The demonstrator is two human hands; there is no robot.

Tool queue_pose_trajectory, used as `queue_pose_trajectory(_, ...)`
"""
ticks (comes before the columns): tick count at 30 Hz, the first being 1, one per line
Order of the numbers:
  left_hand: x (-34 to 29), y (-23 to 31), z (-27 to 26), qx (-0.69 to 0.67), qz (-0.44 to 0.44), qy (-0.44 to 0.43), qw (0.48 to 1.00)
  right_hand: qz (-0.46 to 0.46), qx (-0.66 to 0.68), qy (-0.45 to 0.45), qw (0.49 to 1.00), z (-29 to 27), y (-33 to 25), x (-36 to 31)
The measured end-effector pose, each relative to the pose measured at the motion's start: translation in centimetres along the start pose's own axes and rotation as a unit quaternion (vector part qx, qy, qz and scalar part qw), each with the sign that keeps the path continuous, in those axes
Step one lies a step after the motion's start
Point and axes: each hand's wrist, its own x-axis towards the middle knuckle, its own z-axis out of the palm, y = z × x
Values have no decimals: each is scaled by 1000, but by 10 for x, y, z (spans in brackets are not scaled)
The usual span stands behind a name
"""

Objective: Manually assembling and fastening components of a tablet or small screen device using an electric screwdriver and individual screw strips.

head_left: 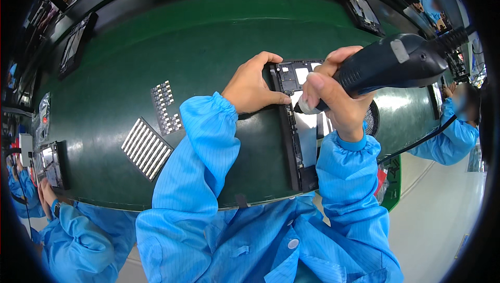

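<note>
On the green table in front of me lies a flat black electronic device (307, 145), its inside exposed with silver and white panels. My left hand (255, 85) grips its left edge, the thumb on the side rail and the fingers at the far corner. A black corded electric screwdriver (390, 64) is in my right hand (341, 93), fingers wrapped around its front end. The tool tilts down to the left, and its tip is at the device's left rail, close to my left thumb. Whether the bit touches a screw is too small to tell.
Left of my arm lie a card of small parts (165, 107) and a sheet of pale strips (147, 148). A round black dish (372, 119) stands behind my right wrist. A green bin (395, 181) is at the table's right edge. Co-workers in blue sleeves (86, 236) sit nearby.
</note>
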Motion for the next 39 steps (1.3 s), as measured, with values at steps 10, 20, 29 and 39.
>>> queue_pose_trajectory(10, 1, -6, -1, -19, 7, -3, 1000, 9, -20, -23, 999, 4, 6, -2)
queue_pose_trajectory(20, 0, -3, 1, -20, -5, -3, 1000, 1, -14, -24, 1000, 3, 7, -4)
queue_pose_trajectory(29, -1, -1, -1, 4, 13, 15, 1000, 9, -28, -48, 998, 6, 7, -11)
queue_pose_trajectory(39, 1, -8, -1, 34, 39, 22, 998, -19, -13, -46, 999, 6, 9, -10)
